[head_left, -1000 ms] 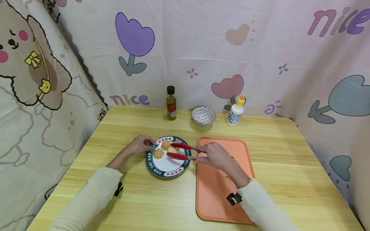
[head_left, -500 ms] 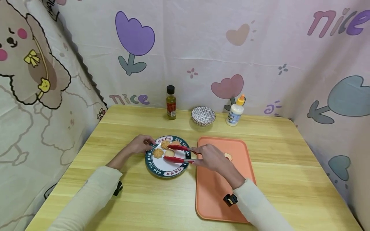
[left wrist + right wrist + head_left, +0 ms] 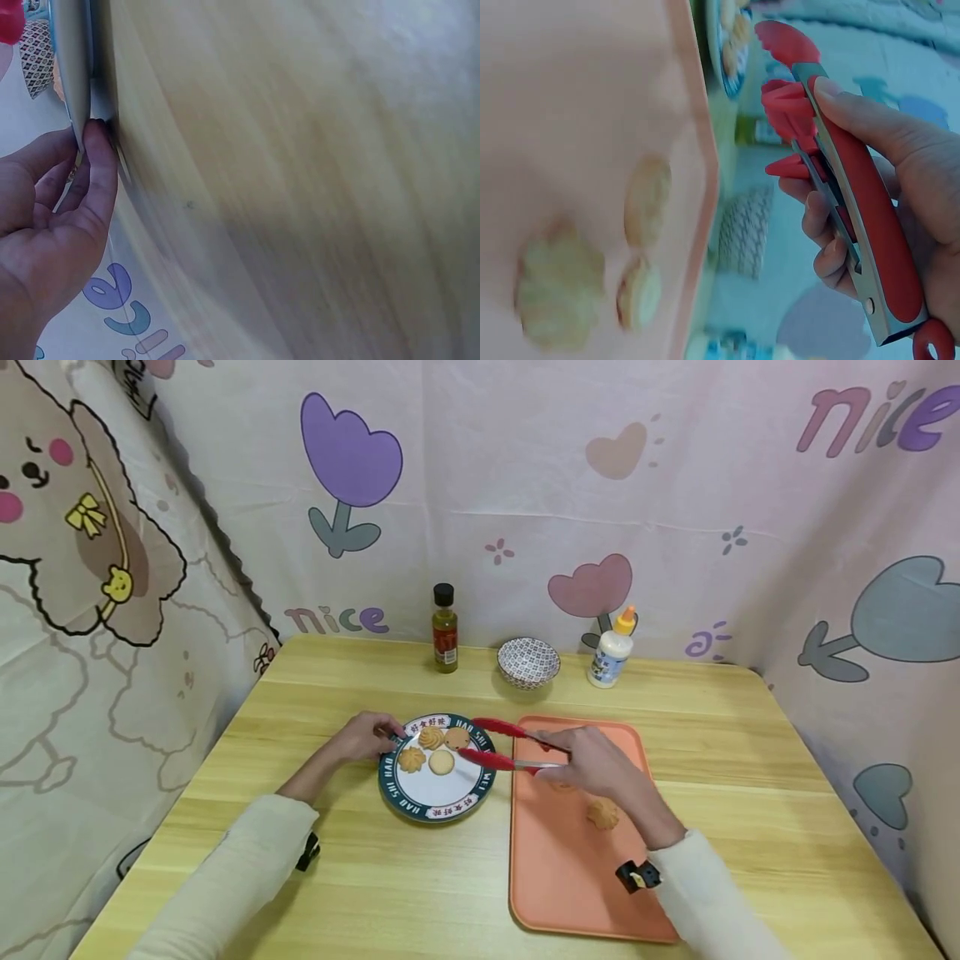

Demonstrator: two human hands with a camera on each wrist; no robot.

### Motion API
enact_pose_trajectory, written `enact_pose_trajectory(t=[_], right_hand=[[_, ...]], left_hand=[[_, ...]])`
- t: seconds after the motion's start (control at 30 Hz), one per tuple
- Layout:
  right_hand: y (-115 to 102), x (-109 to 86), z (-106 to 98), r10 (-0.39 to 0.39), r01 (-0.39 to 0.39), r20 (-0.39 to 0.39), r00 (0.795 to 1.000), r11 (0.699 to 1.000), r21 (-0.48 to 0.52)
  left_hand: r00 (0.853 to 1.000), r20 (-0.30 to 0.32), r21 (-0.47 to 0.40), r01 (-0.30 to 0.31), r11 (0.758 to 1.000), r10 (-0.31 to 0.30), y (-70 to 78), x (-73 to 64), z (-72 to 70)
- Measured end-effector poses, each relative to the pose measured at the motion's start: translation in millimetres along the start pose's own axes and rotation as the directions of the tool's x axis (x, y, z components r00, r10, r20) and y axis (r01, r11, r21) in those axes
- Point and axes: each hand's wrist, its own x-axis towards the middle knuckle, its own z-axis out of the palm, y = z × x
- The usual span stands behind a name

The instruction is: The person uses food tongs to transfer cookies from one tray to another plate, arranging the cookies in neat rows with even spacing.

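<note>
My left hand (image 3: 366,737) pinches the left rim of a green-edged white plate (image 3: 435,791); in the left wrist view, the thumb and fingertips meet at the plate's edge (image 3: 73,71). Several cookies lie on it, among them a smooth pale round cookie (image 3: 441,762) and a flower-shaped cookie (image 3: 411,759). With my right hand (image 3: 600,764) I grip red-tipped metal tongs (image 3: 866,217). Their tips are spread apart over the plate's right rim, with nothing held between them. Beneath this hand, a flower-shaped cookie (image 3: 559,289) and two other cookies lie on the orange tray (image 3: 555,877).
Along the back of the table stand a black-capped oil bottle (image 3: 445,631), a small patterned bowl (image 3: 528,662) and a white squeeze bottle (image 3: 611,652) with an orange tip. A printed curtain (image 3: 480,468) hangs behind the table.
The tongs have moved slightly left, then back right and off the pale round cookie, which now lies free on the plate. More of the tray's cookies show. My left hand stays at the rim.
</note>
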Motion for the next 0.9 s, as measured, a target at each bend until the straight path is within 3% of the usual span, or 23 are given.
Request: enact_pose_trajectory(t=[0.1,0.3,0.43,0.9], right_hand=[[12.8,-8.0,-10.8,0.034,-0.034,-0.019,0.999,0.999,0.018],[39.6,-25.5,-21.9,0.025,-0.024,-0.063,0.998,1.000,0.019],[54.2,-38.7,-25.2,0.071,-0.072,-0.076,0.995,0.997,-0.002],[89.4,-85.6,-41.2,0.209,-0.210,-0.037,0.977,0.977,-0.022]], left_hand=[[1.000,-0.002,0.007,0.005,1.000,-0.005,0.0,0.0,0.3],[1.000,-0.005,0.004,0.020,1.000,-0.020,1.4,-0.1,0.2],[1.000,0.000,0.002,0.020,1.000,-0.020,1.7,-0.5,0.5],[1.000,-0.007,0.015,0.021,1.000,-0.021,0.7,0.6,1.2]])
